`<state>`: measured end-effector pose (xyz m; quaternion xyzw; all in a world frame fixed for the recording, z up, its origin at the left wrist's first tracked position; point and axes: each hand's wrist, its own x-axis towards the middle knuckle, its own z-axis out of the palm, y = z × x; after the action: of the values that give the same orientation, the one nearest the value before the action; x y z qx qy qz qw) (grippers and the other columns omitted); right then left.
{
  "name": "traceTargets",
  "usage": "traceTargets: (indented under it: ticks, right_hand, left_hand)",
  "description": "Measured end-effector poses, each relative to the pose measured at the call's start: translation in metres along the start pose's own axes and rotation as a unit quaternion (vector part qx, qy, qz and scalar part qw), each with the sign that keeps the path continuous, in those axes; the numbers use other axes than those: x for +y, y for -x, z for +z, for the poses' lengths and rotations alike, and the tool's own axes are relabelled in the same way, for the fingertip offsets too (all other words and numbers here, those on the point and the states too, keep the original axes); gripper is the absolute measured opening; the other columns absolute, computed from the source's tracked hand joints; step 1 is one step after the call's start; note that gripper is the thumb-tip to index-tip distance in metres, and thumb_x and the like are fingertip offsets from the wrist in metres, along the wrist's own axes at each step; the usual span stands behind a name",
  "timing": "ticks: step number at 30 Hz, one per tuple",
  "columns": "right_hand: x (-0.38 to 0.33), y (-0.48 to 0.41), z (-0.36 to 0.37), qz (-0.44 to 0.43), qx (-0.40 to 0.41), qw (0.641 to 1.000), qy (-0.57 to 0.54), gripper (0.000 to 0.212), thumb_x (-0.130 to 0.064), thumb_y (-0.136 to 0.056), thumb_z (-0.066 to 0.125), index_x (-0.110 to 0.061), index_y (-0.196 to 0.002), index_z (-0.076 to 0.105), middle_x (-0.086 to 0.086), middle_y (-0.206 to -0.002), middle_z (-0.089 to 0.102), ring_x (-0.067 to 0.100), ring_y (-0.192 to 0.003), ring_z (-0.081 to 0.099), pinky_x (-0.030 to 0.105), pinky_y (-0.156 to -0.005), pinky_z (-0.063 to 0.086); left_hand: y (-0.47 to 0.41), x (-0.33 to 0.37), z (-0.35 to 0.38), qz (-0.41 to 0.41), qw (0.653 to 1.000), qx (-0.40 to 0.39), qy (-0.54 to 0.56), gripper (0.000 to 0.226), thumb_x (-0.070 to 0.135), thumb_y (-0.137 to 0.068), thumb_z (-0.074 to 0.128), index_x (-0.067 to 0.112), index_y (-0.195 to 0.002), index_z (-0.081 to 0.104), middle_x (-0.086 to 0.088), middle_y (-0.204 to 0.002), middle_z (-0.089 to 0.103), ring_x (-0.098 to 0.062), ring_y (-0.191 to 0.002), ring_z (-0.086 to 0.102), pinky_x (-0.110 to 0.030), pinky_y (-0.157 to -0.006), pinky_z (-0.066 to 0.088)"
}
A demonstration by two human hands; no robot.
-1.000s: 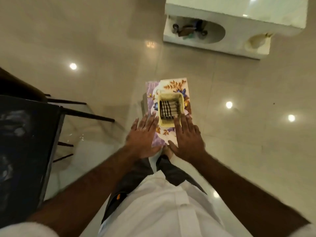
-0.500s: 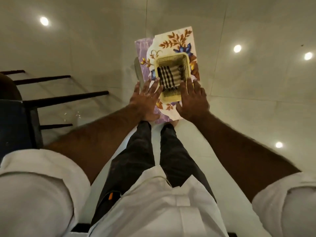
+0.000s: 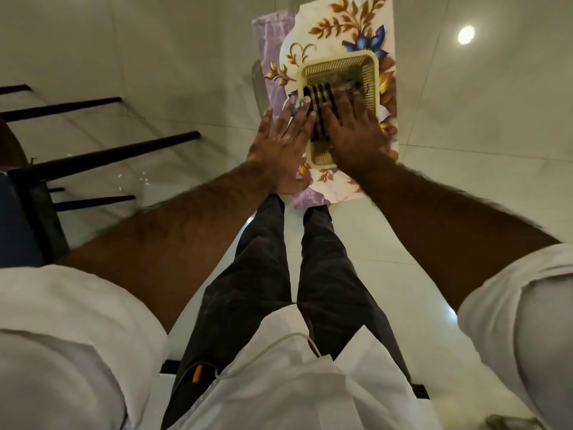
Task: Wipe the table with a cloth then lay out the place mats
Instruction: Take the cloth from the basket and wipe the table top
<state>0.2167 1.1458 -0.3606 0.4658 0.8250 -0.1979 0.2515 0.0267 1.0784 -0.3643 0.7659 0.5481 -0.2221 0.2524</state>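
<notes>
A stack of floral place mats (image 3: 350, 29), cream with gold leaves and purple edges, lies on the glossy floor in front of my feet. On it stands a yellow mesh basket (image 3: 341, 58) holding a folded black-and-white striped cloth (image 3: 319, 94). My right hand (image 3: 353, 135) lies flat over the cloth inside the basket, its fingertips blurred. My left hand (image 3: 279, 147) is spread open beside it, with its fingertips at the basket's left rim and the cloth's edge.
A dark chair (image 3: 102, 156) with black rungs stands to the left, with a dark blue seat edge (image 3: 15, 221) at the far left. Small white crumbs (image 3: 136, 181) lie on the pale tiles under it. My own legs (image 3: 263, 259) are directly below.
I have bent lower, so the mats and basket look larger. Both hands slid forward from the mat's near end; the right now covers the cloth and the left reaches the basket rim.
</notes>
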Motion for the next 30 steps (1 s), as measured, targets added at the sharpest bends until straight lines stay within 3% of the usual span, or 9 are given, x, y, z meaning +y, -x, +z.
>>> traceTargets:
  ticks: [5, 7, 9, 11, 16, 20, 24, 27, 30]
  right_hand:
    - [-0.008, -0.004, 0.003, 0.004, 0.002, 1.000, 0.015, 0.089, -0.023, -0.100, 0.077, -0.013, -0.173, 0.029, 0.029, -0.179, 0.021, 0.063, -0.156, 0.031, 0.073, -0.117, 0.041]
    - [-0.009, -0.004, -0.006, -0.004, -0.007, 0.999, 0.035, 0.073, -0.018, -0.099, 0.074, -0.010, -0.165, 0.043, 0.030, -0.175, 0.030, 0.065, -0.145, 0.045, 0.070, -0.104, 0.052]
    - [-0.010, -0.001, -0.021, -0.013, -0.014, 0.998, 0.058, 0.045, -0.017, -0.102, 0.071, -0.005, -0.145, 0.062, 0.030, -0.157, 0.052, 0.059, -0.123, 0.063, 0.063, -0.091, 0.060]
    - [-0.012, 0.005, -0.037, -0.023, -0.010, 0.998, 0.064, 0.030, -0.017, -0.108, 0.064, -0.004, -0.135, 0.066, 0.026, -0.135, 0.068, 0.051, -0.111, 0.070, 0.058, -0.086, 0.060]
    - [-0.018, 0.036, -0.063, -0.015, 0.076, 0.996, 0.036, 0.025, -0.015, -0.102, 0.073, -0.005, -0.125, 0.069, 0.021, -0.112, 0.078, 0.044, -0.092, 0.078, 0.056, -0.075, 0.064]
    - [-0.021, 0.071, -0.090, -0.021, 0.155, 0.986, 0.056, 0.020, -0.016, -0.096, 0.077, -0.009, -0.114, 0.072, 0.016, -0.098, 0.078, 0.042, -0.081, 0.076, 0.052, -0.063, 0.064]
    - [-0.031, 0.116, -0.125, -0.052, 0.220, 0.972, 0.066, 0.014, -0.016, -0.097, 0.066, -0.012, -0.109, 0.072, 0.012, -0.091, 0.074, 0.044, -0.089, 0.072, 0.062, -0.076, 0.064]
    - [-0.046, 0.145, -0.148, -0.100, 0.244, 0.963, 0.062, 0.025, -0.018, -0.090, 0.076, -0.016, -0.115, 0.071, 0.010, -0.095, 0.074, 0.040, -0.089, 0.071, 0.050, -0.077, 0.059]
    - [-0.078, 0.180, -0.171, -0.125, 0.254, 0.955, 0.084, 0.020, -0.017, -0.083, 0.077, -0.022, -0.103, 0.079, 0.003, -0.086, 0.076, 0.031, -0.079, 0.074, 0.043, -0.076, 0.050]
  left_hand:
    - [0.005, -0.003, 0.005, -0.014, 1.000, 0.016, 0.016, 0.131, 0.088, -0.088, 0.054, 0.008, -0.176, -0.002, -0.021, -0.184, -0.008, -0.045, -0.170, -0.003, -0.067, -0.134, 0.002]
    - [0.007, -0.003, 0.003, -0.017, 1.000, 0.019, 0.019, 0.131, 0.088, -0.088, 0.053, 0.008, -0.176, -0.002, -0.021, -0.184, -0.008, -0.045, -0.170, -0.002, -0.068, -0.135, 0.004]
    - [0.010, -0.002, 0.001, -0.019, 0.999, 0.023, 0.027, 0.131, 0.088, -0.088, 0.052, 0.007, -0.176, -0.002, -0.022, -0.184, -0.009, -0.045, -0.170, -0.002, -0.068, -0.135, 0.004]
    - [0.015, 0.000, -0.004, -0.026, 0.999, 0.028, 0.039, 0.132, 0.088, -0.088, 0.052, 0.007, -0.176, -0.003, -0.022, -0.184, -0.009, -0.045, -0.170, -0.002, -0.068, -0.134, 0.003]
    - [0.036, 0.010, -0.027, -0.055, 0.997, 0.020, 0.049, 0.134, 0.089, -0.089, 0.051, 0.006, -0.174, -0.010, -0.021, -0.183, -0.016, -0.044, -0.170, -0.009, -0.068, -0.135, 0.002]
    - [0.073, 0.018, -0.054, -0.085, 0.994, 0.029, 0.065, 0.133, 0.088, -0.091, 0.049, 0.007, -0.173, -0.017, -0.018, -0.182, -0.024, -0.041, -0.169, -0.018, -0.065, -0.133, -0.008]
    - [0.131, 0.026, -0.081, -0.131, 0.986, 0.054, 0.091, 0.131, 0.086, -0.094, 0.045, 0.008, -0.169, -0.028, -0.018, -0.180, -0.029, -0.041, -0.168, -0.024, -0.065, -0.134, -0.010]
    - [0.183, 0.033, -0.093, -0.190, 0.968, 0.097, 0.129, 0.129, 0.088, -0.093, 0.039, 0.009, -0.169, -0.029, -0.016, -0.179, -0.033, -0.039, -0.166, -0.030, -0.064, -0.134, -0.013]
    - [0.246, 0.038, -0.094, -0.274, 0.931, 0.148, 0.193, 0.132, 0.093, -0.088, 0.035, 0.013, -0.169, -0.031, -0.012, -0.177, -0.040, -0.036, -0.163, -0.037, -0.061, -0.134, -0.016]
